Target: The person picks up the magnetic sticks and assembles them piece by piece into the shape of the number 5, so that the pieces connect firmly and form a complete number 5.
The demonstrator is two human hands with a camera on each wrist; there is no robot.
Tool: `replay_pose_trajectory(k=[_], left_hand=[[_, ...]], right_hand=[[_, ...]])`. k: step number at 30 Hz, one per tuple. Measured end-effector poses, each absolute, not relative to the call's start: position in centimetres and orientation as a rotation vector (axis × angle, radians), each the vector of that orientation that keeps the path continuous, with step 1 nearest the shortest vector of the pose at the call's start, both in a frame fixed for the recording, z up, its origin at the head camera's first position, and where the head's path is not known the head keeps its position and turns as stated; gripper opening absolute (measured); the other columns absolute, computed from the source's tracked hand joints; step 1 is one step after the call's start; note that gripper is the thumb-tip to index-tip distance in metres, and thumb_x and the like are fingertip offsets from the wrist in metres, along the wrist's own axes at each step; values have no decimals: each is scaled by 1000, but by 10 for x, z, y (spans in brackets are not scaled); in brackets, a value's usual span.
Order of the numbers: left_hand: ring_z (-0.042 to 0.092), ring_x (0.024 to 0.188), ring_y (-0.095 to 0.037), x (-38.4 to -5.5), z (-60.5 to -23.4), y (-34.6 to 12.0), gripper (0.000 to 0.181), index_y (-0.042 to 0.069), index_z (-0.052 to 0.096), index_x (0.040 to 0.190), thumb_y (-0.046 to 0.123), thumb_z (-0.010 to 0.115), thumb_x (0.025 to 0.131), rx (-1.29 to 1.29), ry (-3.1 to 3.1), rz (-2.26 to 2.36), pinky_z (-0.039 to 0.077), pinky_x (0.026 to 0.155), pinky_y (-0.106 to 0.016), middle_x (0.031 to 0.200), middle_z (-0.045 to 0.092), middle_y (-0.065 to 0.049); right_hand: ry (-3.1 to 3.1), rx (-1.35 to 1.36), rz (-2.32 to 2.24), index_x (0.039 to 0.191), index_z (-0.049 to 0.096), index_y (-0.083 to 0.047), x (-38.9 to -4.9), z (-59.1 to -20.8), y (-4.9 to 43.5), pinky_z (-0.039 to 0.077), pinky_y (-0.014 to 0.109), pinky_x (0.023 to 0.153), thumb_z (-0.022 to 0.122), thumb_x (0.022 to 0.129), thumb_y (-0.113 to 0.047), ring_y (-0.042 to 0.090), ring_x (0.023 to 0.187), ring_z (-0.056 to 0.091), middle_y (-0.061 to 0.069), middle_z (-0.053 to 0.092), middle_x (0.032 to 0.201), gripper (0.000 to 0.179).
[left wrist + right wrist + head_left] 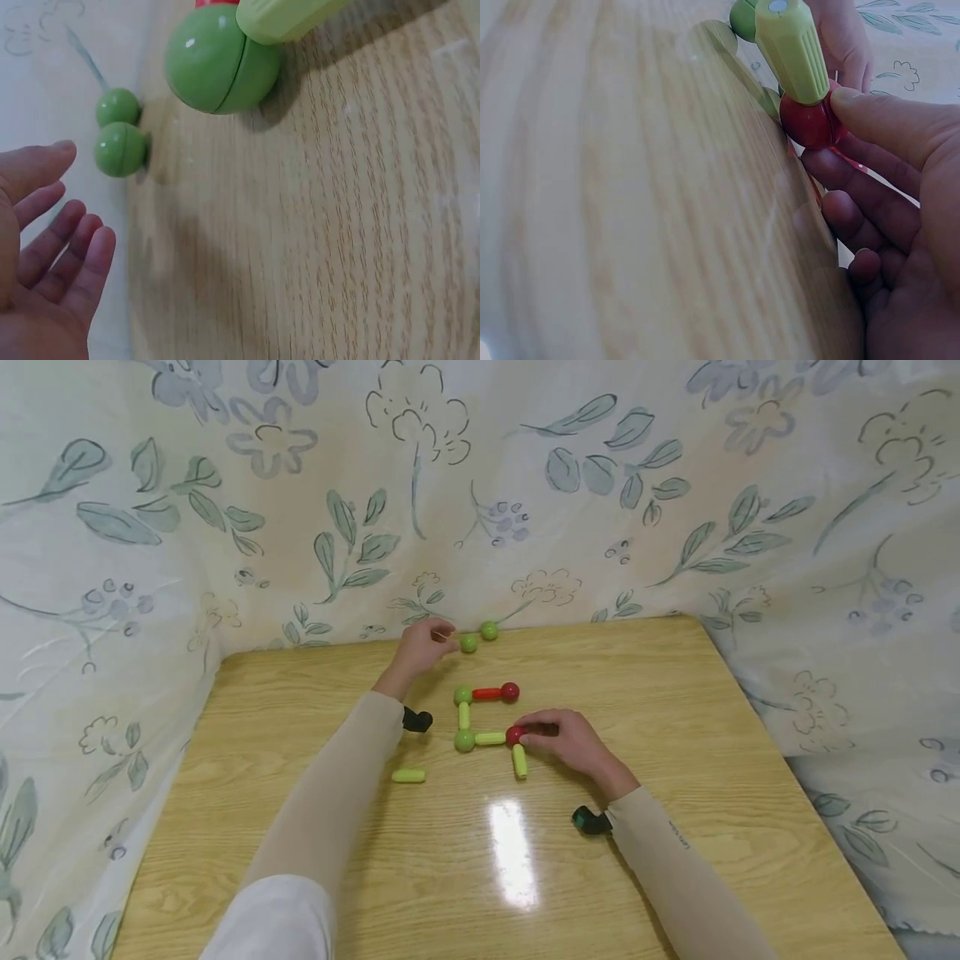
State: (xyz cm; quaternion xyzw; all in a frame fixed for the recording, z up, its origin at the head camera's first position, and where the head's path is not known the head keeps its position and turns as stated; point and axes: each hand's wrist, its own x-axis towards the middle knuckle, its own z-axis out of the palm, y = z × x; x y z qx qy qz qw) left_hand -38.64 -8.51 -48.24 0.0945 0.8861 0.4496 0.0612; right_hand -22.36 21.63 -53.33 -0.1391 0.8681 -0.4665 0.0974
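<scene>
My right hand (573,743) pinches a red ball (806,120) between thumb and fingers. That ball belongs to a joined shape of balls and rods lying on the table: one yellow-green rod (521,762) sticks out toward me, another (491,738) leads to a green ball (464,741). From there an upright-running rod (464,716) joins a second green ball (462,695), then a red rod (486,694) and a red ball (510,692). At the table's back, my left hand (424,645) holds nothing, its fingers loosely bent beside two loose green balls (120,150).
A loose yellow-green rod (408,776) lies left of the joined shape. The wooden table (637,685) meets a flower-printed cloth (480,485) at its back edge. Black wrist camera mounts (591,821) jut from both sleeves.
</scene>
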Motion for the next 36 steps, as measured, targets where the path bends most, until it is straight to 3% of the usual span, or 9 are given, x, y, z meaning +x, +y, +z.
replay_pose_trajectory(k=[11,36], left_hand=[[63,119,-31,-396,-503,-81,38,-1,70,134,13,80,100,363,2667,1347,50,107,-43,127,69,-15],[66,112,-28,-395,-505,-62,30,1,74,125,16,82,100,313,2713,1347,52,103,-41,117,74,-13]], right_hand=[[2544,-439,-1410,128,81,-24,-223,-538,214,52,47,102,83,99,-37,18,114,67,-7,76,122,32],[2574,-408,-1380,128,82,-25,-223,-536,219,51,48,103,82,99,-37,20,115,66,-7,76,123,31]])
